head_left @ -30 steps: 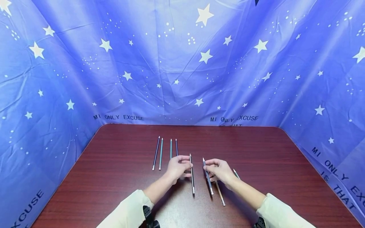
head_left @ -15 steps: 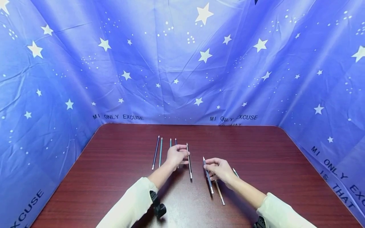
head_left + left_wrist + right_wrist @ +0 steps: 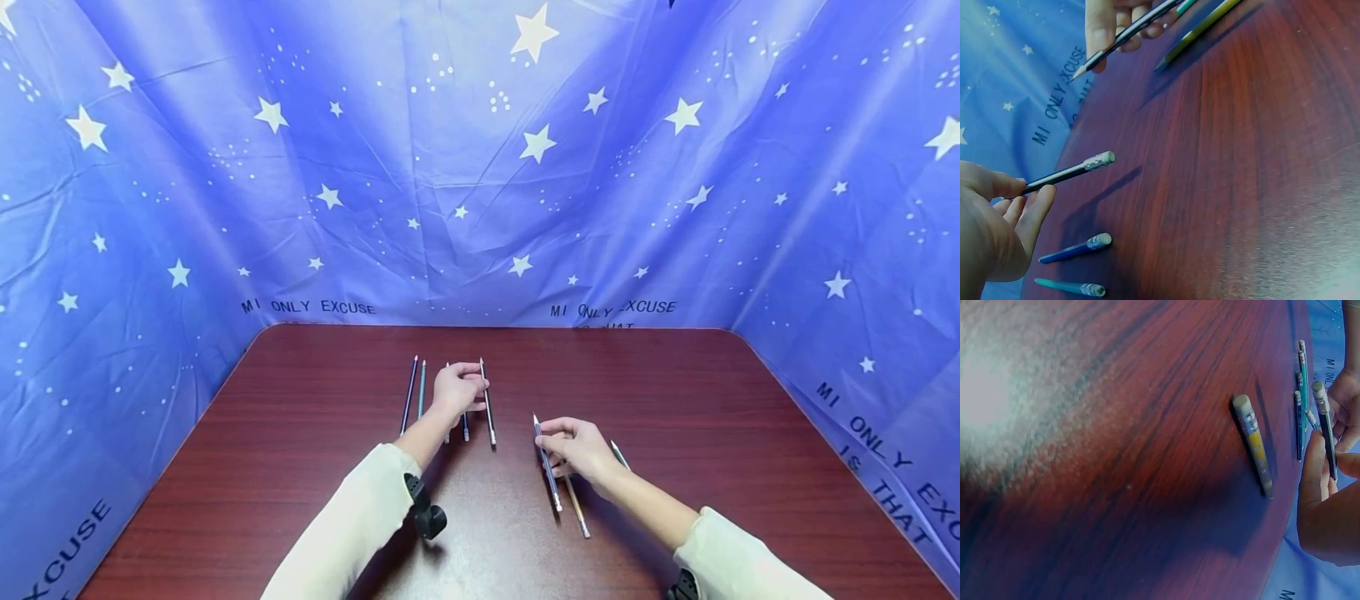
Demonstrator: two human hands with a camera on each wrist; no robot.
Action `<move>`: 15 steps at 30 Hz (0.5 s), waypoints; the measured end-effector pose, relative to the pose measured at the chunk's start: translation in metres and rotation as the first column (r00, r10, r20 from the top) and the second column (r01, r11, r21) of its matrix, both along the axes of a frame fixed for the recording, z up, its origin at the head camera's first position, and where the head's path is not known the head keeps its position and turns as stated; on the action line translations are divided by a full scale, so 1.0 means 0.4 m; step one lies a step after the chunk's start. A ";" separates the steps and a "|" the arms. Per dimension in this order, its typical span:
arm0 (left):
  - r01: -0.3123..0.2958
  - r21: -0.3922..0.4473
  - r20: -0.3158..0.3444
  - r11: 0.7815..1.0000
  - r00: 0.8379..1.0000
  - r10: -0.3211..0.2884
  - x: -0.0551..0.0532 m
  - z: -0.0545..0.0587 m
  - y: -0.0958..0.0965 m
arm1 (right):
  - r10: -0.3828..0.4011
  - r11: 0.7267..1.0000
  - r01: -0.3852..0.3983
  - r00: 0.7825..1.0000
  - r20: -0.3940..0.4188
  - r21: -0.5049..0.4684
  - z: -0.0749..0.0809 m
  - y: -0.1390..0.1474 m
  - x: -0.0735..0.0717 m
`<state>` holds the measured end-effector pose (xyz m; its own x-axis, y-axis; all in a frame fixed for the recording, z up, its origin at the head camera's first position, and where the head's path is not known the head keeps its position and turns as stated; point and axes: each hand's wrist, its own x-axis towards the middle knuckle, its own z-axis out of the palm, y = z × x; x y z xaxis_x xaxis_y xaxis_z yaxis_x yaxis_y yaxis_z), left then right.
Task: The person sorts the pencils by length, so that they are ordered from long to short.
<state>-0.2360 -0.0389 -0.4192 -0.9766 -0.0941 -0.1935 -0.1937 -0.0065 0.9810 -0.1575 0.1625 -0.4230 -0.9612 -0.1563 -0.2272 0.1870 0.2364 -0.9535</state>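
The left hand [image 3: 459, 390] is now farther out over the bench [image 3: 675, 383] than a second ago, and it has carried a dark pencil [image 3: 488, 408] to the right side of four others. Its fingers pinch this pencil around the middle, with the eraser end toward the person; in the left wrist view the shadow lies apart from it, so I judge it is not yet put down. Just left of these fingers is a dark blue pencil [image 3: 466, 429], and next to it a teal one, mostly hidden below the hand. More to the left lie another teal pencil [image 3: 422, 390] and another dark blue one [image 3: 409, 392]. For the work, this seems to mean that a fifth pencil has almost reached its place in the row. The right hand [image 3: 581, 448] stays where it was, to the right of and nearer than the left fingers, and its fingers pinch a second dark pencil [image 3: 548, 471], point away from the person. A yellow pencil [image 3: 577, 506] lies below these fingers, partly covered, and a green pencil [image 3: 620, 455] shows to their right, behind the forearm.
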 end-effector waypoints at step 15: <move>-0.037 -0.141 0.020 0.989 0.999 0.040 -0.079 -0.042 0.032 | 0.002 1.000 -0.002 1.000 0.006 0.005 -0.003 -0.017 -0.005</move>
